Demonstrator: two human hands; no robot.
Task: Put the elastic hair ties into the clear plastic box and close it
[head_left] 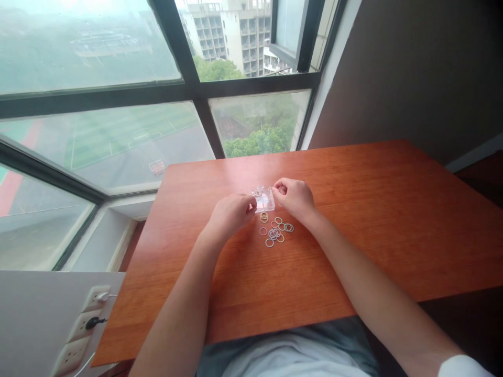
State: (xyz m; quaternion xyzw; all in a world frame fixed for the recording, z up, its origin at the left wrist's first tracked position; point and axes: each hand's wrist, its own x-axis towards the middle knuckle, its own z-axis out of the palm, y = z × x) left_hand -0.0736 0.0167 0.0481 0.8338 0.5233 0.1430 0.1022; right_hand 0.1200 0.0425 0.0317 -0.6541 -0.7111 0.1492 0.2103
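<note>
A small clear plastic holder (266,201) rests on the table between my hands, with a few thin rings (256,193) at its back left. My left hand (234,213) is closed, its fingertips gripping the holder's left edge. At the holder's right back corner, my right hand (295,197) makes a pinch; whatever lies between thumb and forefinger is too small to make out. Just in front of the holder lie gold rings (264,217). Several loose grey rings (274,234) are scattered nearer to me, some overlapping, with a pink ring (263,231) to their left.
The brown wooden table (385,220) stretches far to the right. Beyond its back edge are dark-framed windows (257,86), with a grey wall (396,78) on the right. Sockets with plugs (92,322) are on the low wall at left.
</note>
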